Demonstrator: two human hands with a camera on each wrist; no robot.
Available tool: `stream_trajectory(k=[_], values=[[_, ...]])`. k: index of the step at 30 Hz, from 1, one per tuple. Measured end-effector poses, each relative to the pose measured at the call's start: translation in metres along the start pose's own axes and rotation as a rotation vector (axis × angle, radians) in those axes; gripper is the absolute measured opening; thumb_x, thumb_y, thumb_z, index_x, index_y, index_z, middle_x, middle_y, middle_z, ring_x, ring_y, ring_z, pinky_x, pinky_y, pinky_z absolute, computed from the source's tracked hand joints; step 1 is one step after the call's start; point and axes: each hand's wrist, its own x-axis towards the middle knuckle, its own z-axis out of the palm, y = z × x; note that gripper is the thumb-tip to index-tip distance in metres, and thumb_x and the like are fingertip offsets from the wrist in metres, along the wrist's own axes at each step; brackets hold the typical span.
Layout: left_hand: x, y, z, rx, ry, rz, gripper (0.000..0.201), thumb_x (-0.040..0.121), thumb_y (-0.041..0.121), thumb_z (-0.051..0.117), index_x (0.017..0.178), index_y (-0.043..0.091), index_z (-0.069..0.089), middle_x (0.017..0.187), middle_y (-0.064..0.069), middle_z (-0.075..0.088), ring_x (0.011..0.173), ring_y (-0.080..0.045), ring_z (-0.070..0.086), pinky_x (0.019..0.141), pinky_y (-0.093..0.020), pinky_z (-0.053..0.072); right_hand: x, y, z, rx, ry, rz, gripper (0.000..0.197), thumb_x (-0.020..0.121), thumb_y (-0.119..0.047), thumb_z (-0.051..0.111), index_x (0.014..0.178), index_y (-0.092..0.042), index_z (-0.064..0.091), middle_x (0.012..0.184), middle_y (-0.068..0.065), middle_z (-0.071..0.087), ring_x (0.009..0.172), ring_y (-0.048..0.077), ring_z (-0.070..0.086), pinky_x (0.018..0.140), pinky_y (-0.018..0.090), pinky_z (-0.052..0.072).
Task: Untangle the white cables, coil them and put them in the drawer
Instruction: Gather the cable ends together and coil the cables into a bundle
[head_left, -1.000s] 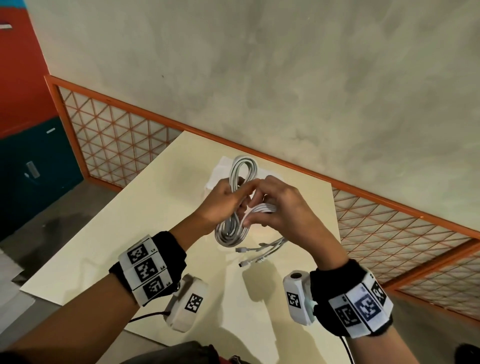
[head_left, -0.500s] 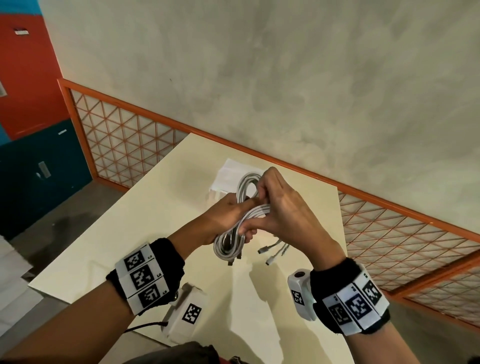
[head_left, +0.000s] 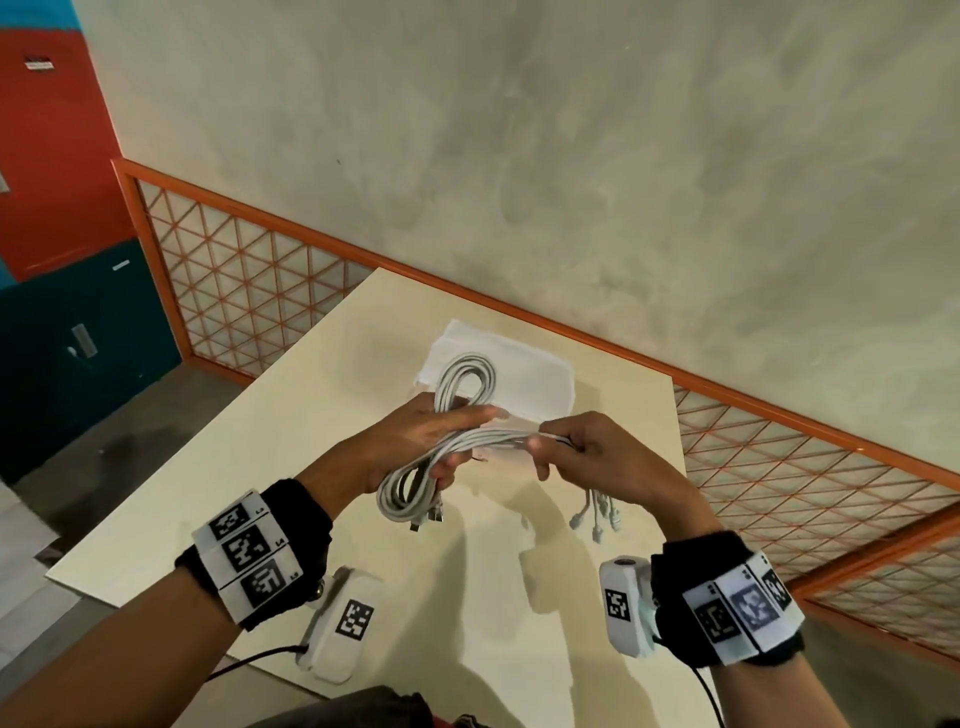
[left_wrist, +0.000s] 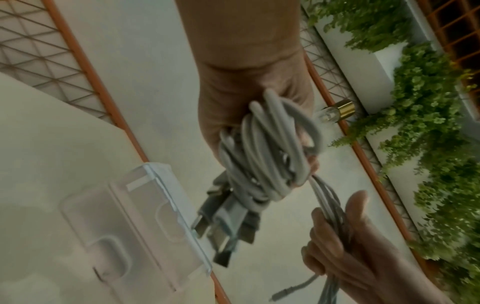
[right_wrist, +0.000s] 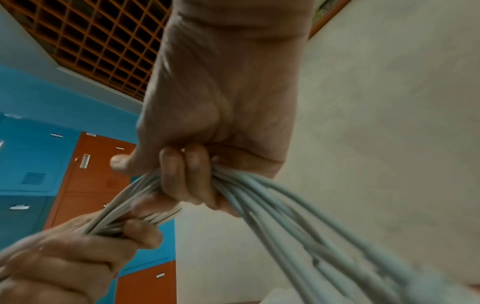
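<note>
- Lockers (head_left: 62, 312) at far left: flat painted metal doors, orange above teal.
- Grille (head_left: 244, 296): orange frame filled with a thin diamond lattice, running right behind the table.
- Table (head_left: 260, 467): smooth, matte cream top with square corners.
- Left hand (head_left: 415, 441): held above the table, fingers curled round the waist of the cables.
- Cables (head_left: 457, 415): several round, smooth white cords wound together in a figure-eight, one loop above the left hand, one hanging below it with metal plugs at the bottom. A straight run of strands stretches right to the other hand.
- Drawer (head_left: 498, 379): a clear plastic tray with rounded moulded recesses, on the table just beyond the hands.
- Right hand (head_left: 587, 452): fist clamped on the loose strands, whose small plugged ends dangle below it.
- Wall (head_left: 571, 182): mottled, rough grey plaster.
</note>
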Motion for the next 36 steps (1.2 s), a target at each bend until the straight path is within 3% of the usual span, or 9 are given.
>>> stream_trajectory(k=[3, 9, 15, 18, 24, 29, 31, 33, 36], values=[[0.001, -0.006, 0.000, -0.042, -0.018, -0.060, 0.034, 0.091, 0.031, 0.055, 0.060, 0.018, 0.063, 0.045, -0.001, 0.041, 0.033, -0.011, 0.035, 0.041, -0.020, 0.034, 0.000, -0.001, 0.001, 0.018, 0.054, -0.049, 0.049, 0.092, -0.054, 0.045, 0.064, -0.014, 0.057, 0.053, -0.003, 0.033, 0.053, 0.014, 0.033, 0.057, 0.026, 0.034], [0.006, -0.012, 0.005, 0.030, -0.043, -0.131, 0.031, 0.097, 0.032, 0.043, 0.074, 0.012, 0.047, 0.049, -0.001, 0.044, 0.036, -0.012, 0.037, 0.047, -0.023, 0.037, 0.008, -0.019, 0.001, -0.023, 0.126, -0.148, 0.039, 0.094, -0.039, 0.046, 0.069, -0.011, 0.057, 0.062, 0.010, 0.038, 0.054, 0.012, 0.030, 0.052, 0.021, 0.026], [0.006, -0.011, 0.004, -0.085, -0.027, -0.156, 0.074, 0.073, 0.080, 0.029, 0.078, 0.009, 0.050, 0.049, -0.003, 0.044, 0.037, -0.014, 0.036, 0.048, -0.025, 0.037, 0.017, -0.020, 0.001, -0.012, 0.200, -0.151, 0.037, 0.093, -0.036, 0.052, 0.067, -0.011, 0.058, 0.050, -0.009, 0.041, 0.050, 0.007, 0.030, 0.051, 0.019, 0.026], [0.009, -0.010, 0.005, -0.106, -0.005, -0.220, 0.091, 0.055, 0.092, 0.017, 0.065, 0.009, 0.053, 0.046, -0.005, 0.046, 0.033, -0.014, 0.037, 0.043, -0.021, 0.035, 0.019, -0.025, 0.002, -0.036, 0.186, -0.170, 0.034, 0.094, -0.031, 0.052, 0.068, -0.010, 0.059, 0.051, -0.016, 0.051, 0.049, 0.003, 0.039, 0.053, 0.013, 0.030], [0.008, -0.013, 0.011, 0.102, 0.068, -0.222, 0.084, 0.078, 0.082, 0.014, 0.060, 0.008, 0.050, 0.046, -0.007, 0.046, 0.035, -0.017, 0.039, 0.045, -0.024, 0.036, 0.028, -0.032, 0.011, -0.063, 0.168, -0.192, 0.036, 0.094, -0.038, 0.049, 0.070, -0.013, 0.061, 0.059, -0.011, 0.058, 0.056, 0.003, 0.050, 0.057, 0.014, 0.035], [0.007, -0.016, 0.015, 0.076, 0.063, -0.198, 0.095, 0.070, 0.083, -0.004, 0.063, 0.006, 0.050, 0.047, -0.009, 0.043, 0.034, -0.016, 0.038, 0.043, -0.021, 0.035, 0.036, -0.028, 0.016, -0.026, 0.269, -0.129, 0.032, 0.089, -0.039, 0.059, 0.068, -0.015, 0.065, 0.060, -0.009, 0.062, 0.057, 0.000, 0.054, 0.056, 0.012, 0.036], [0.002, -0.016, 0.014, 0.009, -0.012, -0.197, 0.095, 0.061, 0.090, 0.003, 0.063, 0.007, 0.049, 0.048, -0.008, 0.041, 0.034, -0.015, 0.036, 0.041, -0.020, 0.035, 0.037, -0.026, 0.016, 0.010, 0.292, -0.101, 0.031, 0.086, -0.039, 0.063, 0.067, -0.016, 0.067, 0.056, -0.012, 0.062, 0.055, -0.002, 0.054, 0.054, 0.010, 0.036], [-0.002, -0.019, 0.010, 0.081, -0.065, -0.148, 0.085, 0.065, 0.089, 0.024, 0.069, 0.008, 0.048, 0.051, -0.007, 0.041, 0.039, -0.016, 0.036, 0.043, -0.022, 0.037, 0.039, -0.024, 0.018, 0.030, 0.307, -0.077, 0.032, 0.084, -0.039, 0.066, 0.066, -0.013, 0.069, 0.054, -0.008, 0.059, 0.052, 0.001, 0.050, 0.052, 0.013, 0.033], [-0.006, -0.021, 0.010, 0.243, -0.021, -0.095, 0.050, 0.083, 0.058, 0.056, 0.073, 0.010, 0.046, 0.051, -0.005, 0.042, 0.041, -0.016, 0.038, 0.047, -0.025, 0.036, 0.039, -0.022, 0.021, 0.053, 0.304, -0.045, 0.032, 0.081, -0.039, 0.070, 0.064, -0.013, 0.069, 0.053, -0.006, 0.056, 0.050, 0.003, 0.045, 0.052, 0.017, 0.032]])
